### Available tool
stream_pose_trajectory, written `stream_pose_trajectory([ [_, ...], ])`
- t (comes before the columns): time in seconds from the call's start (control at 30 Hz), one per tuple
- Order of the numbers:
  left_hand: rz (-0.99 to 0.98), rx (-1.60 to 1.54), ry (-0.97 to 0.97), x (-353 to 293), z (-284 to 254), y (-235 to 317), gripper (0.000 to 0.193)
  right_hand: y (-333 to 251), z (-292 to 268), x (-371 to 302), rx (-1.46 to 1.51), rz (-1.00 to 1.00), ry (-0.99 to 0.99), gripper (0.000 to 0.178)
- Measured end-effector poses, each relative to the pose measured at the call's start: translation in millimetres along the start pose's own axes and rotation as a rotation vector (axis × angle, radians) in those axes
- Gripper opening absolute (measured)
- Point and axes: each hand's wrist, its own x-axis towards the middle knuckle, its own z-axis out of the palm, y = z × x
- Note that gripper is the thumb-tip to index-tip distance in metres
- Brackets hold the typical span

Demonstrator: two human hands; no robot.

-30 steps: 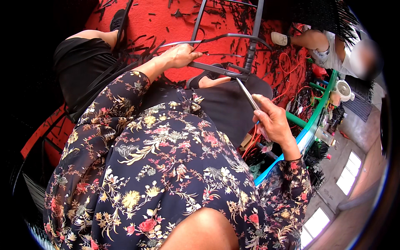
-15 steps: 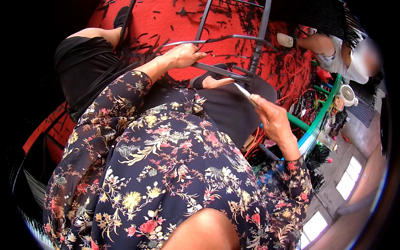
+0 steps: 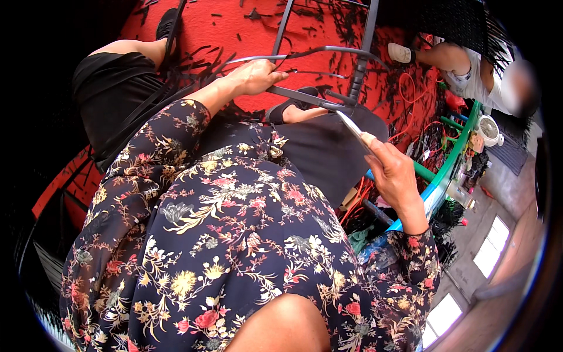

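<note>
My left hand [image 3: 255, 77] is closed at a black frame [image 3: 366, 41], with a flat dark bar [image 3: 302, 95] running from beneath its fingers toward my lap. The hand hides the gripped part. A long curved dark strip [image 3: 328, 50] passes beside its knuckles. In my right hand [image 3: 396, 179] is a narrow pale blade-like tool [image 3: 350, 124], pinched between thumb and fingers. Its tip points up and left, close to the bar's lower end; I cannot tell whether they touch. Black wrapping [image 3: 356, 79] coils round the frame's right side.
Black offcuts [image 3: 258, 14] litter the red floor covering [image 3: 229, 26]. At the right stand a green tubular rail [image 3: 460, 146] and a white fan [image 3: 488, 130]. Orange cord [image 3: 404, 88] loops across the floor. Another person [image 3: 469, 70] sits at the upper right.
My right hand and the blade-like tool have shifted slightly right and down, and the tool is tilted more steeply. My left hand stays at the frame. A thin dark loop now shows above it.
</note>
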Motion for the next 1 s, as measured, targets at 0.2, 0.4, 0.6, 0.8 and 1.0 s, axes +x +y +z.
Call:
stream_pose_trajectory([
  [0.2,0.002,-0.002,-0.008,-7.8,-6.4,7.7,0.044,-2.4,1.3,17.7,-0.077,-0.106,-0.043,0.042],
  [0.4,-0.011,0.002,-0.008,-3.0,0.4,-2.2,0.042,16.8,-1.5,34.9,-0.130,-0.227,-0.120,0.043],
  [0.6,-0.016,0.006,-0.003,-5.3,-0.4,3.2,0.043,36.1,2.0,44.4,-0.123,-0.317,-0.129,0.043],
  [0.8,-0.042,0.026,-0.014,-7.8,-9.1,14.6,0.048,47.3,4.1,47.2,-0.119,-0.337,-0.090,0.050],
  [1.0,-0.055,0.001,-0.012,-13.2,-14.7,19.0,0.046,30.3,-13.3,37.0,-0.439,-0.383,0.079,0.058],
])
